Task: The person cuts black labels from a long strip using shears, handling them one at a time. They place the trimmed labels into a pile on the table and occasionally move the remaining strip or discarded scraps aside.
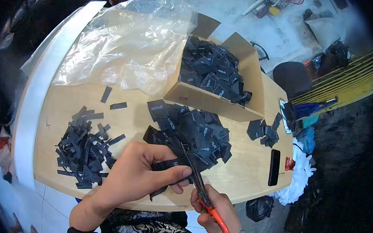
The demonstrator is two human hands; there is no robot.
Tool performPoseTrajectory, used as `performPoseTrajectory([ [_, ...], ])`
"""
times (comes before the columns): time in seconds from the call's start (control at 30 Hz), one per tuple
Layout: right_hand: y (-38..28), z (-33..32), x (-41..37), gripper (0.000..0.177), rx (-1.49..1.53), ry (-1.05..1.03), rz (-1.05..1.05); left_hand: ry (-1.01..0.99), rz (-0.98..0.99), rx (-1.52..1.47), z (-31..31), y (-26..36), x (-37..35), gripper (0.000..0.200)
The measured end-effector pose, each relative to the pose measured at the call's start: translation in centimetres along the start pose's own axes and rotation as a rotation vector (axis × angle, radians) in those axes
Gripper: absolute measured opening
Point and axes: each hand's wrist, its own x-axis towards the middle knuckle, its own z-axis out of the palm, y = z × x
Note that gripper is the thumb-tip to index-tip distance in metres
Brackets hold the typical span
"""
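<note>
Between both hands, scissors [200, 189] (right hand [224, 205] gripping them) meet the label [168, 163] pinched by the left hand [139, 174]; blades this near the fingertips [186, 172] could nick them.

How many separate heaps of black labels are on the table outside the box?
3: cut strips at the left, a large heap in the middle, a small heap at the right by the box. The bag may hide more.
</note>
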Motion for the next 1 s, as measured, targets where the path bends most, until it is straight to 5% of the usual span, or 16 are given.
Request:
performPoseTrajectory([
  [0.17,-0.3,0.4,0.2,0.046,-0.072,0.014,0.028,-0.003,0.077,-0.068,0.0,-0.5,0.1,0.016],
  [0.23,-0.4,0.9,0.3,0.086,0.0,0.105,0.071,-0.001,0.068,-0.073,0.0,-0.5,0.0,0.016],
  [0.43,-1.0,0.4,0.4,0.094,0.034,0.06,0.085,0.01,0.074,-0.069,0.0,-0.4,0.0,0.016],
  [0.7,-0.8,-0.2,0.4,0.099,-0.034,0.053,0.079,0.041,0.074,-0.022,0.1,-0.1,0.0,0.011],
  [0.8,-0.7,-0.5,0.4,0.053,-0.031,-0.053,-0.018,0.021,0.048,-0.056,0.0,0.2,-0.3,0.015],
  [0.9,-0.5,-0.4,0.5,0.051,-0.054,-0.044,-0.007,0.043,0.065,-0.082,0.0,-0.2,-0.1,0.011],
  [0.93,-0.5,-0.2,0.5,0.051,-0.056,-0.047,-0.006,0.046,0.065,-0.085,0.0,-0.3,-0.1,0.011],
  [1.0,-0.5,0.2,0.5,0.083,-0.013,0.073,0.063,0.025,0.081,-0.07,-0.1,-0.4,0.0,0.011],
])
